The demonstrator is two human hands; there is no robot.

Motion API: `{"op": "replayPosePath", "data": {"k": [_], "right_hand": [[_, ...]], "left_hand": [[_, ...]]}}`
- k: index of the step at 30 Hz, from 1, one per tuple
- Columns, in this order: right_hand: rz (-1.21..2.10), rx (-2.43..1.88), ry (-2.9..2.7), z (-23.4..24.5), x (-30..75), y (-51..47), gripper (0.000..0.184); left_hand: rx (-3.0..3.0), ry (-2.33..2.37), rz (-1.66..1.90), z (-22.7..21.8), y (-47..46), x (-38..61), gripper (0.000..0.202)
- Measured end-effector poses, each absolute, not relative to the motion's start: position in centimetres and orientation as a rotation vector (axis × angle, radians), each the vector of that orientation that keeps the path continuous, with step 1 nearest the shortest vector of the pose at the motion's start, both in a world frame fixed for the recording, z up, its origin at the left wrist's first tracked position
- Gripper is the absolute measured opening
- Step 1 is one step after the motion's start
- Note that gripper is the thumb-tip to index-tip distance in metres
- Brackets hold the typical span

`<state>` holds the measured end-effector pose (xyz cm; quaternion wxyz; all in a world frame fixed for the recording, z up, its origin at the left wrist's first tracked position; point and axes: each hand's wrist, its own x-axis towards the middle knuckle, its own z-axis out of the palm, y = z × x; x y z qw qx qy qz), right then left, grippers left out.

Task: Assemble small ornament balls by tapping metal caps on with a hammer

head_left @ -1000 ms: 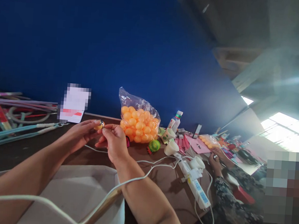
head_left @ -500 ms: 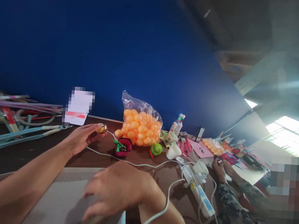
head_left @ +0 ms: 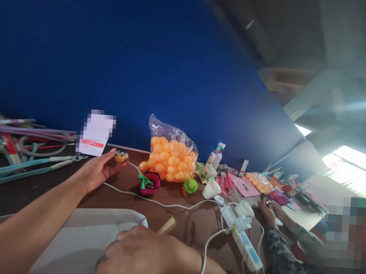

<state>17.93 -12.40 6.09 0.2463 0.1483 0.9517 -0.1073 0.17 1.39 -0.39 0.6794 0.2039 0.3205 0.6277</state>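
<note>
Shiny ball: we held the round silver-and-gold ball (head_left: 121,157) at the fingertips of our left hand (head_left: 100,172), over the dark brown worktop (head_left: 109,201).
Wooden stick: our right hand (head_left: 137,252) was curled above a white, shallow tray (head_left: 79,225), with one end of a pale wooden stick (head_left: 167,226) showing behind it; its fingers were partly hidden, so we could not tell whether they gripped.
Magenta container: right of our ball stood a small, open magenta container (head_left: 149,192) with a green ribbon.
Orange balls: behind it leaned a clear plastic bag of orange balls (head_left: 170,159).
Power strip: a white power strip (head_left: 246,248) lay farther right.
</note>
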Motion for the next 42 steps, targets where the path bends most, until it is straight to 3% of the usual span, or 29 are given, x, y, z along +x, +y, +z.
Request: {"op": "replayPosePath", "data": {"k": [4, 9, 14, 21, 26, 33, 42], "right_hand": [[-0.259, 0.651, 2.938, 8.1, 19.6, -12.0, 0.013], [-0.592, 1.253, 3.196, 10.3, 20.7, -10.1, 0.014], [-0.623, 1.850, 3.303, 9.5, 20.1, -7.6, 0.020], [-0.741, 1.956, 3.194, 6.8, 19.8, -5.7, 0.015], [-0.937, 1.952, 3.048, 6.2, 19.9, -5.3, 0.025], [-0.482, 1.959, 3.082, 5.4, 19.5, -5.3, 0.016], [-0.153, 1.997, 2.896, 5.5, 19.2, -5.6, 0.021]], "left_hand": [[0.459, 0.723, 1.407, -0.3, 1.2, 0.1, 0.014], [0.457, 0.762, 1.431, -0.4, 1.3, 0.2, 0.010], [0.485, 0.743, 1.485, -0.8, 1.4, 0.1, 0.008], [0.477, 0.740, 1.493, -0.1, 1.1, 0.1, 0.015], [0.444, 0.774, 1.434, 0.3, 1.0, 0.1, 0.013], [0.501, 0.729, 1.438, -0.9, 1.6, -0.1, 0.019], [0.518, 0.730, 1.448, -0.6, 1.4, 0.0, 0.016]]}}
